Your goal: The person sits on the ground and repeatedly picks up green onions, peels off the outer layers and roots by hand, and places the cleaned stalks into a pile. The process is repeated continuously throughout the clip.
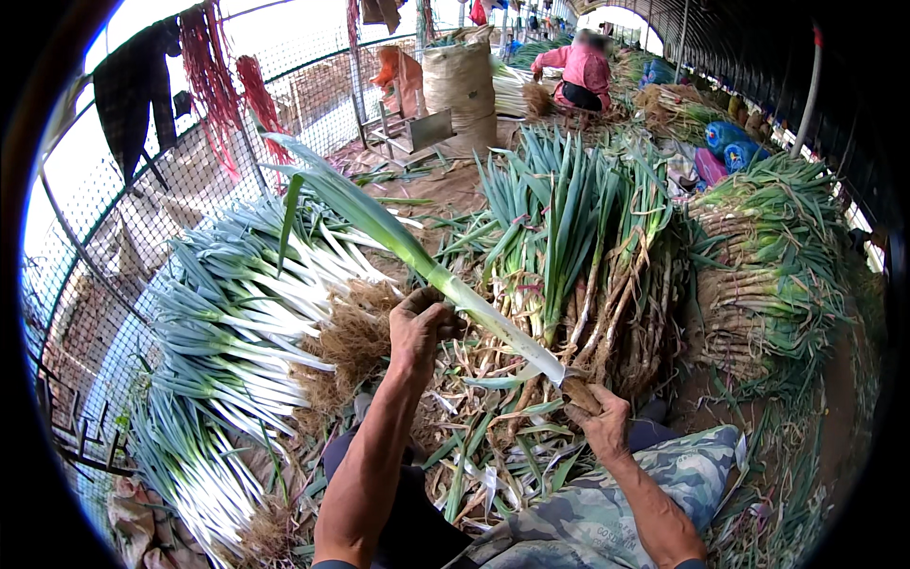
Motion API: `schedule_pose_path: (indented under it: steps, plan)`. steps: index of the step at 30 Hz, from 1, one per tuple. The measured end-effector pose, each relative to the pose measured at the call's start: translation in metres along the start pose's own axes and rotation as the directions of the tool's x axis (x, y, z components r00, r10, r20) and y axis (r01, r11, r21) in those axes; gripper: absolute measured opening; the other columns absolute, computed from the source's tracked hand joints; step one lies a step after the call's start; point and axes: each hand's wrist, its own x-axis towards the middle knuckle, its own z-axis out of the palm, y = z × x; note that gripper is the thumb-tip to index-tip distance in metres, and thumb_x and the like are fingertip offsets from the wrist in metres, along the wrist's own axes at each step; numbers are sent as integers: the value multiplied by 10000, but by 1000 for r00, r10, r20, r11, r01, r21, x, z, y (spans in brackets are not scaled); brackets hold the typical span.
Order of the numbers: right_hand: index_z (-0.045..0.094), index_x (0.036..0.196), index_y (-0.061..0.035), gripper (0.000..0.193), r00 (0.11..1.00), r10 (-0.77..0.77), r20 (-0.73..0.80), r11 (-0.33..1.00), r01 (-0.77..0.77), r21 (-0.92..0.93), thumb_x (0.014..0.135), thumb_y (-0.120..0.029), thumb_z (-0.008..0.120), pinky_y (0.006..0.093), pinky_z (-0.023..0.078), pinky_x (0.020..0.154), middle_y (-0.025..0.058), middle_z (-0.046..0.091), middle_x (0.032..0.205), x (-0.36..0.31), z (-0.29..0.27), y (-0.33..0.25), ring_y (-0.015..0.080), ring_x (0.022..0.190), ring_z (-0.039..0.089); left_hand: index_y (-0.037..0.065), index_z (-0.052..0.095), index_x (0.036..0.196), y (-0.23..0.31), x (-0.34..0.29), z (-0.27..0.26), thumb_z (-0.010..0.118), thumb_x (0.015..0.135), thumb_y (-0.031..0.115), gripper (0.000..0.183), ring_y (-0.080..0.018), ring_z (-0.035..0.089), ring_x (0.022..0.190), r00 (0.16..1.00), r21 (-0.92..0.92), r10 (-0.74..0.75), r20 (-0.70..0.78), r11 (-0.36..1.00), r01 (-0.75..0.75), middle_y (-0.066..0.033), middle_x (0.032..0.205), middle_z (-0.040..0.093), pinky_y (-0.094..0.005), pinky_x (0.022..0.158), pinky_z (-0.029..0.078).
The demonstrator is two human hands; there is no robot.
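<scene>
A long green onion slants across the middle, its green leaves up to the left and its white root end down to the right. My left hand is closed around its stalk. Lower right, my right hand is closed on the brownish root end. A loose pale green strip hangs beside the white part. To the left lies a row of clean green onions, white stems and bushy roots toward me. Ahead of my hands, untrimmed green onions stand bunched with dry brown outer leaves.
Stripped leaves litter the ground before me. Camouflage cloth covers my lap. More untrimmed onions are piled right. A metal chair frame and a full sack stand behind; farther back, a person in pink crouches. Netting runs left.
</scene>
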Motion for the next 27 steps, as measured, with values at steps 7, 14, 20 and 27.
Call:
schedule_pose_path:
  steps: [7, 14, 20, 27]
  plan:
    - [647, 1028, 35, 298, 981, 181, 69, 961, -191, 198, 750, -56, 705, 240, 459, 667, -8, 636, 834, 8, -3, -2, 72, 748, 538, -39, 633, 896, -15, -33, 29, 593, 774, -65, 131, -163, 642, 573, 859, 401, -318, 401, 904, 147, -126, 718, 655, -275, 533, 558]
    - [649, 1060, 31, 322, 963, 261, 73, 910, -270, 315, 746, -35, 670, 232, 453, 686, 4, 641, 856, 11, -3, 19, 72, 762, 551, -23, 598, 733, -72, -105, 66, 558, 725, -65, 59, -132, 558, 510, 13, 521, -531, 847, 835, 178, -29, 592, 549, -258, 442, 463]
    - [636, 1104, 25, 365, 977, 188, 101, 917, -211, 339, 794, -150, 720, 241, 450, 717, 13, 651, 912, 15, -7, 3, 80, 806, 536, 27, 658, 1004, -86, -85, 53, 593, 868, 137, 186, -208, 643, 748, 274, 714, -663, 696, 601, -360, -143, 901, 675, -353, 690, 546]
    - [679, 956, 32, 340, 995, 21, 102, 971, -45, 235, 817, -278, 661, 266, 445, 593, 26, 640, 764, 7, 8, 17, 85, 676, 547, 37, 329, 1359, -58, -38, 51, 719, 791, 73, 690, -147, 617, 776, 834, 301, -120, 539, 952, -57, -134, 1075, 598, -253, 606, 504]
